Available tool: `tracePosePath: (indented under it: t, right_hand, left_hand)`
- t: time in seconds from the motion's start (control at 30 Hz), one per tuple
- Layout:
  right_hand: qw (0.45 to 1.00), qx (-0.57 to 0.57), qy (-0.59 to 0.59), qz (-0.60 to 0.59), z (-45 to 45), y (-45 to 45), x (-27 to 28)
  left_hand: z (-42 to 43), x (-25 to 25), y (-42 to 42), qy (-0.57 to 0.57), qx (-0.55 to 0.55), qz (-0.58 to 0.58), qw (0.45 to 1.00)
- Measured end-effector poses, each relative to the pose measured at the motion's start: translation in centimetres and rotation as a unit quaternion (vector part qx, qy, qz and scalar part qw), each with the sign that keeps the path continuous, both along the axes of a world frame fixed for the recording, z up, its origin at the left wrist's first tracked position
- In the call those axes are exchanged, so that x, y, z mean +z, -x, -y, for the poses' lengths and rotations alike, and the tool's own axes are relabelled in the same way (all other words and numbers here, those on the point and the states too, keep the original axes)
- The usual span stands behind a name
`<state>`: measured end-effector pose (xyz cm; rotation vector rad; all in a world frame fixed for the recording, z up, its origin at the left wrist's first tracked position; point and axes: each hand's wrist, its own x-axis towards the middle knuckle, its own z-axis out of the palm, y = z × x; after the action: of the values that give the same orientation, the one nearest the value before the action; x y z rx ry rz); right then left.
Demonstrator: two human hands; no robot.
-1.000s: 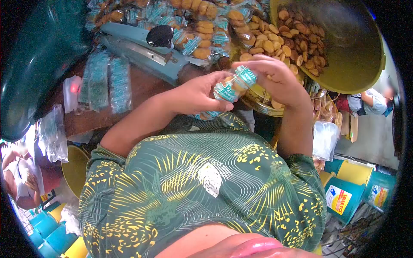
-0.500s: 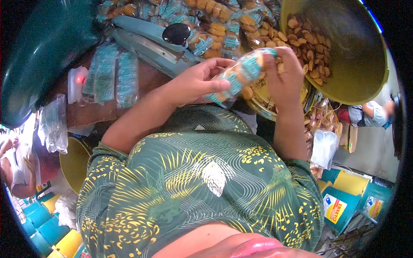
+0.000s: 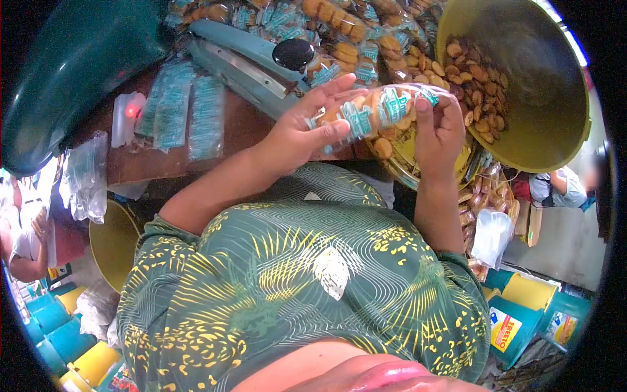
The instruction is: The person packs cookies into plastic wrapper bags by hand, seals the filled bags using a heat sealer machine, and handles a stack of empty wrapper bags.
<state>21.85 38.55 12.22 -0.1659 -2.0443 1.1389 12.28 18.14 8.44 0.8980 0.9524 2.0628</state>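
Between my two hands is a clear plastic packet of biscuits (image 3: 375,112) with teal and white print, lying nearly level across the front of my chest. My left hand (image 3: 313,121) grips its left end, thumb in front and fingers behind. At the other end, the thumb and fingers of my right hand (image 3: 441,124) pinch the gathered film. A light blue bag sealer (image 3: 245,62) with a black knob lies just beyond my left hand. Loose biscuits (image 3: 385,147) sit on a round yellow lid or tray below my right hand.
A tipped yellow bucket (image 3: 548,85) holds loose biscuits at upper right. Filled packets (image 3: 339,23) are heaped at the back. Flat printed bags (image 3: 173,108) lie on the brown table (image 3: 245,124). A large dark green container (image 3: 78,72) stands at left. Other people are at both sides.
The packet has swung from a steep slant to nearly level, its printed side now facing me. My right hand has dropped slightly, and the view has shifted a little.
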Motion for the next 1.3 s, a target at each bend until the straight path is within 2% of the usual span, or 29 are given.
tracePosePath:
  t: [0.13, 0.2, 0.23, 0.33, 0.43, 0.47, 0.5, 0.6, 0.67, 0.73, 0.77, 0.83, 0.87, 0.9, 0.97, 1.0, 1.1, 1.13, 1.23, 1.27, 1.3]
  right_hand:
    - [0.996, 0.014, -0.081, 0.032, 0.4, -0.3, -0.6]
    - [0.996, 0.029, -0.080, 0.002, 0.7, 0.0, -0.9]
    - [0.997, 0.033, -0.063, -0.001, 0.5, 0.0, -1.0]
    - [0.999, 0.044, -0.010, 0.004, 1.6, 0.0, -0.7]
    - [0.996, 0.068, 0.028, 0.040, 2.2, -0.3, -0.2]
    - [0.995, 0.081, 0.028, 0.043, 1.8, -0.3, -0.6]
    - [0.994, 0.094, 0.028, 0.047, 1.7, -0.1, -0.7]
    - [0.980, 0.152, 0.122, -0.049, 3.1, 1.1, -0.6]
    - [0.983, 0.157, 0.093, 0.023, 4.4, 1.1, 1.3]
    - [0.985, 0.149, 0.032, 0.082, 3.4, -0.4, 3.4]
    - [0.974, 0.212, 0.070, 0.027, 3.9, -1.1, 4.2]
    - [0.929, 0.331, 0.149, -0.073, 4.7, -2.3, 5.5]
    - [0.943, 0.294, 0.144, -0.053, 4.7, -1.6, 6.1]
    - [0.991, 0.111, 0.041, 0.064, 3.7, -0.4, 5.3]
    - [0.989, 0.121, 0.001, 0.086, 3.1, 2.5, 3.1]
    - [0.982, 0.154, 0.055, 0.099, 3.6, 2.5, 2.5]
    - [0.968, 0.190, 0.079, 0.140, 4.6, 3.2, 0.6]
    - [0.975, 0.161, 0.004, 0.154, 5.7, 3.5, 1.4]
    - [0.967, 0.173, 0.028, 0.186, 2.2, 6.6, -4.4]
    - [0.956, 0.201, 0.095, 0.189, 2.2, 7.2, -3.3]
    - [0.957, 0.209, 0.141, 0.141, 1.2, 8.1, -2.8]
  left_hand:
    - [0.2, -0.3, 0.3, 0.015, 0.064, -0.090, 0.994]
    - [0.5, -0.3, 0.3, -0.018, 0.046, 0.017, 0.999]
    - [0.2, -0.4, 0.2, -0.034, 0.037, 0.073, 0.996]
    - [0.8, 0.6, -0.4, -0.009, 0.070, -0.062, 0.996]
    - [1.8, 1.1, -0.5, 0.098, 0.090, -0.044, 0.990]
    - [1.8, 0.8, -0.2, 0.072, 0.093, -0.003, 0.993]
    - [1.8, 0.4, 0.0, 0.063, 0.091, 0.001, 0.994]
    - [2.2, -1.4, 0.5, 0.031, 0.071, 0.009, 0.997]
    - [2.6, -2.3, 0.6, 0.002, 0.044, 0.010, 0.999]
    - [1.2, -2.3, 0.8, -0.026, -0.036, 0.103, 0.994]
    - [1.6, -2.2, 1.3, -0.045, -0.073, 0.145, 0.986]
    - [2.3, -2.1, 2.0, -0.003, -0.059, 0.171, 0.983]
    - [2.3, -2.2, 2.6, -0.005, -0.066, 0.178, 0.982]
    - [2.4, -2.5, 2.9, -0.008, -0.075, 0.184, 0.980]
    - [2.7, -2.6, 3.2, -0.069, -0.138, 0.189, 0.970]
    - [3.0, -2.2, 3.0, -0.064, -0.145, 0.189, 0.969]
    - [4.9, -2.6, 3.2, 0.070, -0.116, 0.080, 0.988]
    - [4.9, -3.5, 3.4, 0.103, -0.083, 0.018, 0.991]
    - [5.8, -4.5, 4.1, 0.226, 0.019, -0.108, 0.968]
    - [6.2, -4.8, 4.6, 0.270, 0.068, -0.138, 0.951]
    - [6.8, -5.0, 5.3, 0.271, 0.072, -0.096, 0.955]
